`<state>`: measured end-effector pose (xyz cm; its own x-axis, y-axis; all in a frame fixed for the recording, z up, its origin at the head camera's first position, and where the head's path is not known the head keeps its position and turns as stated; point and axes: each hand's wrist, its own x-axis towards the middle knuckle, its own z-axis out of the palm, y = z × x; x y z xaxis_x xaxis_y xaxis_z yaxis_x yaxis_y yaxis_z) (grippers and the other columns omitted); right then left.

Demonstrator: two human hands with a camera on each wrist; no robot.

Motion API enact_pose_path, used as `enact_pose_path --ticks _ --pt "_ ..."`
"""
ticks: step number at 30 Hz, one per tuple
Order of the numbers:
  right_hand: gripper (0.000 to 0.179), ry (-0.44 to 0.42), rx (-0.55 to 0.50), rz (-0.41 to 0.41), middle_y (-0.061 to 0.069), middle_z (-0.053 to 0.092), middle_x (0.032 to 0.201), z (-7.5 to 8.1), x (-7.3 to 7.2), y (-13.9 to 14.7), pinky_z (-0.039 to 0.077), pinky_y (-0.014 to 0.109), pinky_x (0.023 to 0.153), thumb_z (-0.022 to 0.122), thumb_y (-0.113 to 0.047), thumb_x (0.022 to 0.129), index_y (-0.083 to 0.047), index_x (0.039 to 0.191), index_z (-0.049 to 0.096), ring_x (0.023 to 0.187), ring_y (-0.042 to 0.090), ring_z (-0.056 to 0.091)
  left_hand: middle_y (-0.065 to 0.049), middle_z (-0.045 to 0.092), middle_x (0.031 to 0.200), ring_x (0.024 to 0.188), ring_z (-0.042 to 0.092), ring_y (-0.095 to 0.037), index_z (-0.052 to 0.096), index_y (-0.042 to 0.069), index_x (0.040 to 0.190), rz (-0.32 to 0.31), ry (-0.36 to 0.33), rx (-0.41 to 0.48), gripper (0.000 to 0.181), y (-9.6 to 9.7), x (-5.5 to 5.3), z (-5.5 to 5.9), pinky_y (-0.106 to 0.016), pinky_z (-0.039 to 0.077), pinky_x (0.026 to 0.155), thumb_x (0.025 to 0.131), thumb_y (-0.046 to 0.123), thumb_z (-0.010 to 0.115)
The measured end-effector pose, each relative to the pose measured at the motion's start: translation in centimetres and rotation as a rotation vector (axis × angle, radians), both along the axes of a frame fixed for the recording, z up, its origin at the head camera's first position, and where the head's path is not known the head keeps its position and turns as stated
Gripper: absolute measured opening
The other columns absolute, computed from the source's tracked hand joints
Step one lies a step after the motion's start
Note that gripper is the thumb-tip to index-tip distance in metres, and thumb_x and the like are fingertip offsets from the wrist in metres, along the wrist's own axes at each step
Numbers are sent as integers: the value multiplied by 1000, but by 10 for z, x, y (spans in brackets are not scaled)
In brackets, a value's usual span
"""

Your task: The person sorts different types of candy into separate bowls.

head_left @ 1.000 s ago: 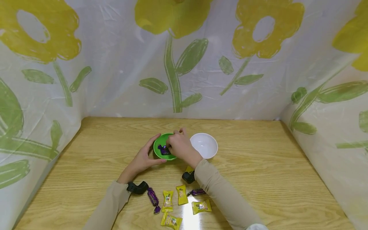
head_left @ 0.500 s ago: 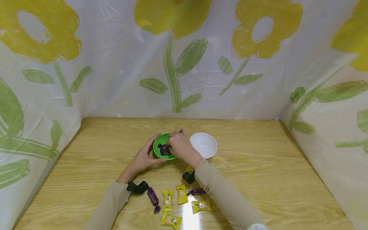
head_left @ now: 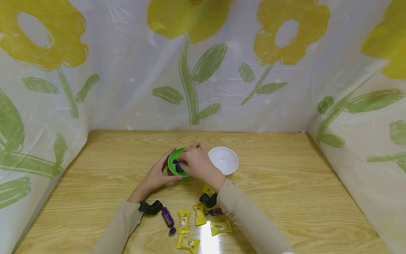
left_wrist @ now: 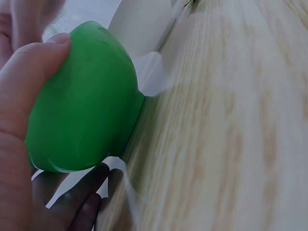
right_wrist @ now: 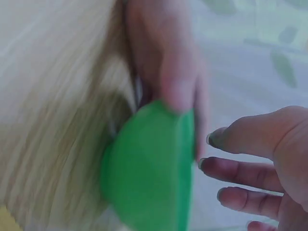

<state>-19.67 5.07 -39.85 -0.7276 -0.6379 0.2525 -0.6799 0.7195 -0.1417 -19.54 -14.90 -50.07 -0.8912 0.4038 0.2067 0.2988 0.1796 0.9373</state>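
My left hand [head_left: 155,176] holds a small green bowl [head_left: 171,168] by its side. In the left wrist view, the thumb lies at the rim of the bowl [left_wrist: 91,106] and the fingers reach around beneath its far side. Purple wrapped candies [head_left: 179,168] lie inside, partly covered by my right hand [head_left: 198,164], which is over the bowl's right side. The right wrist view shows this hand [right_wrist: 260,163] just off the rim of the bowl [right_wrist: 149,173], thumb and fingertips apart with nothing between them.
Right beside the green bowl stands a white bowl [head_left: 224,161]. Nearer on the wooden table [head_left: 285,183] are several yellow wrapped candies [head_left: 184,221], a purple candy [head_left: 168,217] and another purple candy [head_left: 216,211] near the right sleeve. A flowered cloth [head_left: 127,106] surrounds the table.
My right hand has lifted slightly out of the green bowl, its fingers spreading toward the left over the purple candies. The left hand keeps its hold on the bowl.
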Motion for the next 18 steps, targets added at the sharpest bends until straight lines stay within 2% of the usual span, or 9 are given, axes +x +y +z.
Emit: enact_pose_path --ticks 5,9,11,12,14,16,18 --pt "6 21 -46 48 -7 71 90 8 21 -5 34 47 92 73 -21 91 -23 93 79 87 15 61 -14 32 157 143 30 -34 20 18 160 -22 13 -11 96 -2 -1 -2 -57 19 116 84 12 81" --pt "3 62 -61 86 -10 72 88 8 39 -10 35 44 91 76 -25 89 -25 91 79 87 12 62 -15 27 160 143 30 -35 20 18 160 -47 40 -4 98 -4 -3 -5 -31 28 114 84 11 81" --pt "4 78 -76 109 -11 71 85 6 48 -12 36 42 90 76 -25 89 -25 90 79 84 11 60 -15 25 161 144 29 -34 20 16 160 -37 44 -19 99 -3 -3 -4 -25 28 112 83 7 81" --pt "4 89 -75 118 -12 70 83 5 52 -13 36 41 89 76 -25 89 -25 90 79 82 10 60 -16 24 161 144 28 -36 20 14 160 -34 44 -22 99 -3 -3 -4 -27 28 113 82 4 81" --pt "4 109 -74 135 -14 71 82 3 61 -15 36 39 88 75 -25 89 -25 88 79 79 8 58 -18 23 161 145 24 -37 20 9 159 -14 38 -35 100 -1 -2 -3 -40 23 117 80 -2 80" --pt "5 112 -63 146 -15 70 81 0 68 -17 35 38 87 74 -26 89 -26 86 78 76 6 55 -18 22 161 146 23 -38 20 8 159 1 25 -39 99 0 -1 -1 -53 18 117 80 -5 79" --pt "6 108 -46 159 -17 70 82 -2 76 -19 34 36 87 74 -25 89 -26 83 77 78 5 56 -18 22 161 145 24 -39 20 8 159 9 22 -25 100 1 -1 -2 -59 17 115 79 -5 79"
